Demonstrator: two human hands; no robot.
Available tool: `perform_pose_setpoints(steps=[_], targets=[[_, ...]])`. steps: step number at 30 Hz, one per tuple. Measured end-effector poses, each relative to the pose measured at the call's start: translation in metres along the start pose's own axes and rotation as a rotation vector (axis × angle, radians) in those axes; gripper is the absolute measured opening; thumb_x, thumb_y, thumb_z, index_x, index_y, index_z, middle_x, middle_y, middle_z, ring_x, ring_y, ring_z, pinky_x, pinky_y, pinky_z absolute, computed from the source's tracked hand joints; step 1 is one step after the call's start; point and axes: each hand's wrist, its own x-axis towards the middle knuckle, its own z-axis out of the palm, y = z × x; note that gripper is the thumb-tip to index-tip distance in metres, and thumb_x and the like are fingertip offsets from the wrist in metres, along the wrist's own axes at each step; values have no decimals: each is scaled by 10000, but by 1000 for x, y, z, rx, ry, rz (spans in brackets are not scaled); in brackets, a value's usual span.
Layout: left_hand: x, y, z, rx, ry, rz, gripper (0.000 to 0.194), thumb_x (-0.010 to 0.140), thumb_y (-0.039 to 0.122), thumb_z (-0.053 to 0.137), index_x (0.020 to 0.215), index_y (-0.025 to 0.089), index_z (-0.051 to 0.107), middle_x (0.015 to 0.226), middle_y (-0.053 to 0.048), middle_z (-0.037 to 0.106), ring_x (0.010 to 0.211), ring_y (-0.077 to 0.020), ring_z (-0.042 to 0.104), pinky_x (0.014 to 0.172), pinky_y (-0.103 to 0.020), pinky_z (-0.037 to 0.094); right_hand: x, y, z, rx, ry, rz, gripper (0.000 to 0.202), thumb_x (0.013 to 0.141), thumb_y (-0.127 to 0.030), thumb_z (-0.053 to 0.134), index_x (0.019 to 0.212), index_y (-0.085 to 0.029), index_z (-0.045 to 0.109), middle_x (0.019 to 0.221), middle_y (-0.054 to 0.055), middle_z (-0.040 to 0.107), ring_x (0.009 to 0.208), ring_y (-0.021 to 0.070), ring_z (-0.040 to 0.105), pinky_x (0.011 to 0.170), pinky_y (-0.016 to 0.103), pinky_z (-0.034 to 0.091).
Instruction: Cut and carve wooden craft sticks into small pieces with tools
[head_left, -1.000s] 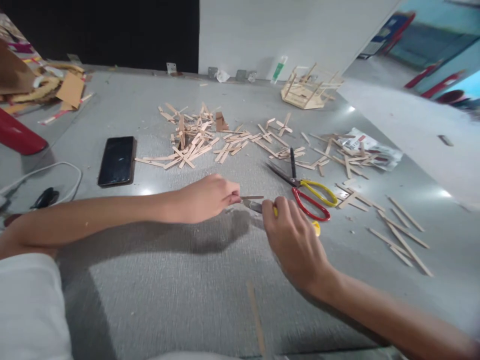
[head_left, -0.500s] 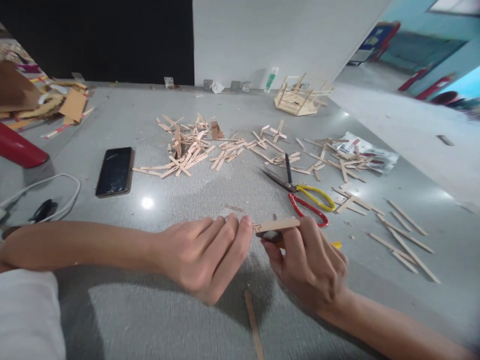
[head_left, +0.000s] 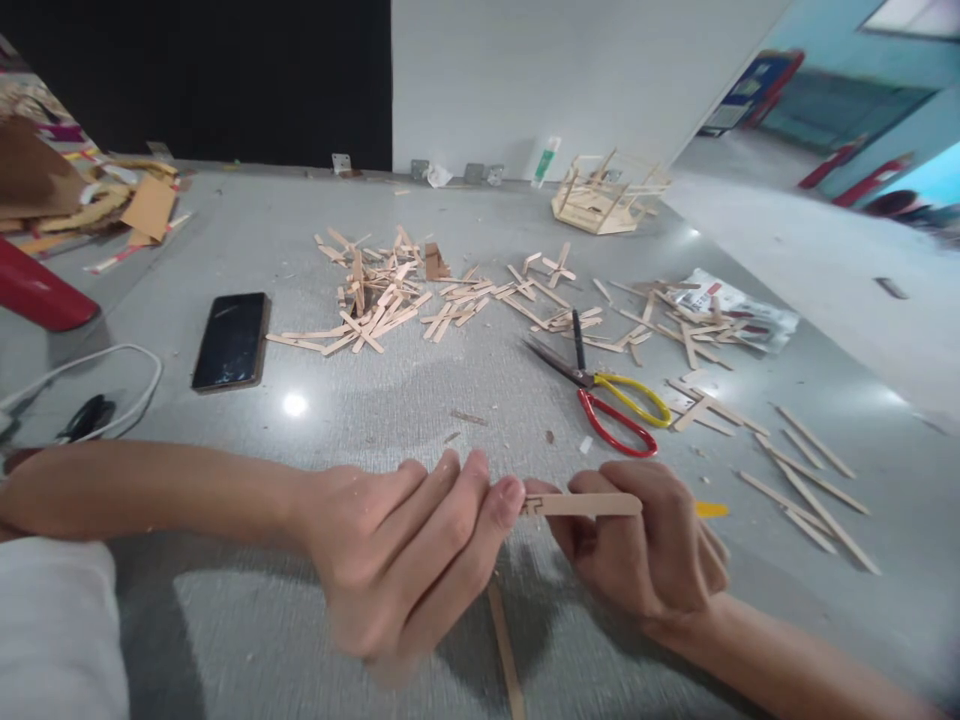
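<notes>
My left hand (head_left: 427, 550) pinches one end of a flat wooden craft stick (head_left: 589, 504), which has dark marks drawn near that end. The stick lies level and points right, across the fingers of my right hand (head_left: 645, 540). My right hand is closed round a yellow-handled tool (head_left: 711, 510); only its yellow end sticks out past the knuckles, and its working end is hidden. Below the hands, another craft stick (head_left: 505, 645) rests on the grey table. Just beyond my right hand lie scissors (head_left: 589, 380) with one red and one yellow handle.
A heap of craft sticks (head_left: 382, 300) spreads across the middle, with more sticks (head_left: 810, 485) at right. A phone (head_left: 232, 340) and a white cable (head_left: 142, 352) lie left. A stick-built frame (head_left: 600, 205) and a glue tube (head_left: 545, 160) stand at the back.
Both hands have come slightly nearer, and the right has shifted right. The craft stick has turned more level. The tool's dark part, seen earlier under the stick, is now hidden.
</notes>
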Motion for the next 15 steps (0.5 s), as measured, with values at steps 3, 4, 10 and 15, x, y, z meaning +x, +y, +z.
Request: perform_pose_setpoints(steps=[3,4,10,15], targets=[[-1,4,-2,-26,-23,-123,213,888,84,641,853,228,793,864,-30,797,876,-242,780,557,-244,672,1,0,1,18,9,0,162,812,-122,728,857,-161,578,745,25,569,670,130,542,616,245,462],[-1,6,-3,-37,-22,-147,223,890,75,629,863,224,792,876,-35,797,913,-250,775,569,-250,677,2,0,1,23,16,2,153,819,-122,722,856,-160,578,744,25,567,670,131,540,614,245,463],[-2,14,-11,-62,-49,-173,206,912,111,611,883,238,771,931,-23,796,1024,-245,750,658,-268,689,4,-1,-1,39,22,-8,152,859,-163,717,838,-159,567,723,21,554,644,127,520,574,239,436],[2,9,-5,-181,-92,-375,131,922,115,606,1018,112,696,932,-108,781,878,-230,760,649,-298,641,8,1,-3,34,-5,-6,186,948,-320,641,886,-165,559,738,37,603,654,136,554,615,254,444]])
